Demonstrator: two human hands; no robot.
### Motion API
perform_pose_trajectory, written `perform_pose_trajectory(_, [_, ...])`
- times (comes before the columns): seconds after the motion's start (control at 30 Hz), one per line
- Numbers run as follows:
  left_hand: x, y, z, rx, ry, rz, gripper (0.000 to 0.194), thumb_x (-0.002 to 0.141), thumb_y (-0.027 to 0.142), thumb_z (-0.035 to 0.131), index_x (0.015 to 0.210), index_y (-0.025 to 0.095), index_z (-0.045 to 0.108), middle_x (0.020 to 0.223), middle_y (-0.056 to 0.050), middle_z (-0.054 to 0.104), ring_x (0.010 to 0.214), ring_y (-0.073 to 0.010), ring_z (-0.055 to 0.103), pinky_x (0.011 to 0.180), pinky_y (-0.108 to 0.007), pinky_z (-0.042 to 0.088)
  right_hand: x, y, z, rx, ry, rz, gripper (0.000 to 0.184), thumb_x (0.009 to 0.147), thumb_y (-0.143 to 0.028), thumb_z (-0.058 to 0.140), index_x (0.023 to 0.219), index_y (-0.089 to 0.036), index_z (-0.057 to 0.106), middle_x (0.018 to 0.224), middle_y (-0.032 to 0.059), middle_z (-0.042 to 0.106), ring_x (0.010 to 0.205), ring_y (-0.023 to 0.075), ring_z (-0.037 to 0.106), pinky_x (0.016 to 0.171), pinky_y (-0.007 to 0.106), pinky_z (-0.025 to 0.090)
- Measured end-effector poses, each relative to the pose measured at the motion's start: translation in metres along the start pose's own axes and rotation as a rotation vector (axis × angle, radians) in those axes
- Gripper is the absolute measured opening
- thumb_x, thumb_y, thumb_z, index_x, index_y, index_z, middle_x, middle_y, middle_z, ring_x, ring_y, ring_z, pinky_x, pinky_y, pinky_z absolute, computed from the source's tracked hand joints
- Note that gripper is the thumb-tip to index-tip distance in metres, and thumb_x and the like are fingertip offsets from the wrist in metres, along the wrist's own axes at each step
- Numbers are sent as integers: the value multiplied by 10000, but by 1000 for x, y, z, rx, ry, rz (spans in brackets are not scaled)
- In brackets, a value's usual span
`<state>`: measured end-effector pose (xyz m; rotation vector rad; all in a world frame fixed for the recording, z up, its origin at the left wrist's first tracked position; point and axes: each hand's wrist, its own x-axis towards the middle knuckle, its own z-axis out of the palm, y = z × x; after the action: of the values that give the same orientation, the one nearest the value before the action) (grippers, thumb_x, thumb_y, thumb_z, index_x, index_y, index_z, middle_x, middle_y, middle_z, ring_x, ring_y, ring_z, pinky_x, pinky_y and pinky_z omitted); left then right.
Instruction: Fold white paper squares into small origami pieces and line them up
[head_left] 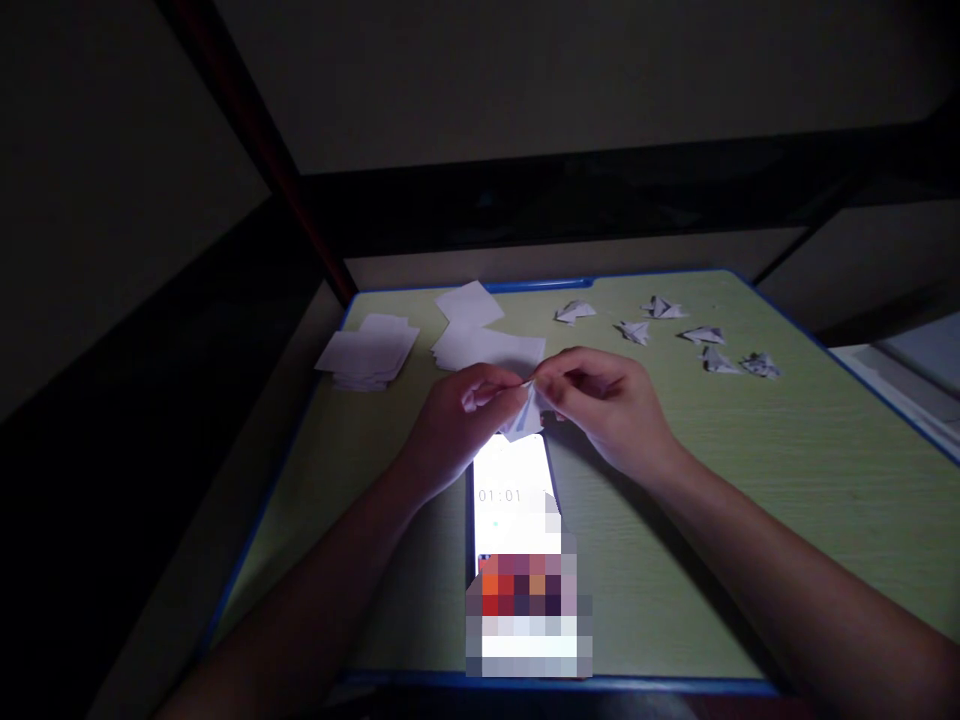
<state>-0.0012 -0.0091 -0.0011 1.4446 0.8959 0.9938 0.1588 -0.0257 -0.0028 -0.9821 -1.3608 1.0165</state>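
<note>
Above the top end of a lit phone [517, 470], both of my hands pinch one small piece of folded white paper [523, 420]. My left hand [469, 415] grips its upper left side between thumb and forefinger. On the upper right, the fingertips of my right hand [607, 400] press together on the same paper, close to the left fingertips. Creases fan downward from the pinched top. The fingers hide part of the fold. Just behind my hands lies a spread of white paper sheets [487, 345].
Several folded paper pieces [664, 307] are scattered at the table's back right. A stack of white paper [367, 350] lies at the back left. The pale green table [750, 500] has a blue rim and stands against a wall. Part of the phone is pixelated.
</note>
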Motion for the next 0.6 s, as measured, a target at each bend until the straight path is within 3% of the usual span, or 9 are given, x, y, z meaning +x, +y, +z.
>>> perform_pose_trajectory(0.23, [0, -3, 0, 45, 28, 56, 68, 699, 220, 644, 718, 157, 626, 622, 16, 610, 581, -90, 552, 535, -210, 447, 0, 1, 1, 8, 4, 39, 28, 721, -165, 649, 697, -155, 660, 493, -44, 560, 452, 70, 498, 433, 207, 377])
perform_pose_trajectory(0.6, [0, -4, 2, 65, 49, 19, 62, 676, 211, 635, 701, 163, 606, 652, -8, 642, 605, -111, 583, 537, -230, 462, -1, -1, 2, 23, -17, 89, 35, 713, -161, 641, 679, -156, 633, 497, -38, 576, 459, 79, 511, 449, 220, 393])
